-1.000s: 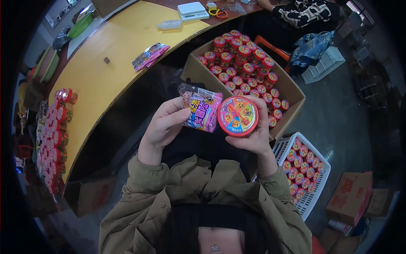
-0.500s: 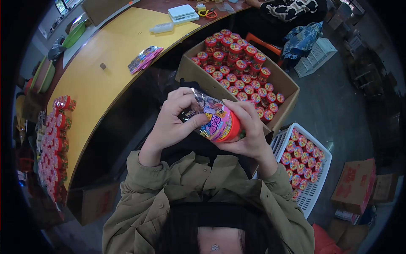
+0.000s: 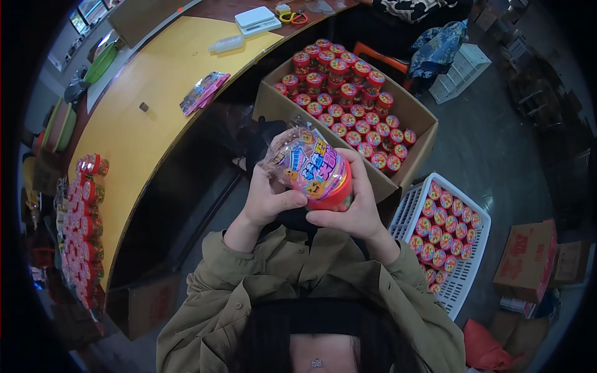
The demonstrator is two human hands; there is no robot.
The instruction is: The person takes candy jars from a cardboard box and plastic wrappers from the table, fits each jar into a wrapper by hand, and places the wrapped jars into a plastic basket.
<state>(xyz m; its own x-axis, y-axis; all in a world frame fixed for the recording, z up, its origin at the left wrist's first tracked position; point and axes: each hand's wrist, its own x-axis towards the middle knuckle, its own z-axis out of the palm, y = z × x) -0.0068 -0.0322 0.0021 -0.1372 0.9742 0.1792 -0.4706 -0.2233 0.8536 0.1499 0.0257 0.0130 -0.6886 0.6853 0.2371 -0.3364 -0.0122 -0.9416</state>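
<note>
A printed pink plastic sleeve [image 3: 316,163] sits over the top of a red-lidded jar [image 3: 336,200] in front of my body. My right hand [image 3: 357,205] is wrapped round the jar from the right, its thumb low on the front. With my left hand [image 3: 268,193] I grip the sleeve at its left side, thumb near its lower edge and the other fingers partly hidden behind the clear film. Just beyond my hands, a cardboard box [image 3: 418,168] holds several stacked red-lidded jars [image 3: 347,93].
On the yellow table [image 3: 140,140] lie flat printed sleeves [image 3: 204,93], a bottle [image 3: 227,44] and a small brown block [image 3: 143,107]. Wrapped jars [image 3: 84,230] line its left end. A scale [image 3: 257,21] and scissors [image 3: 300,18] are behind. A white basket [image 3: 463,286] holds jars. A person [image 3: 416,7] sits top right.
The sleeve, earlier held beside the jar, now covers its lid. My left hand has moved over to the jar. The jar has tilted from lid facing up towards me to lying under the sleeve.
</note>
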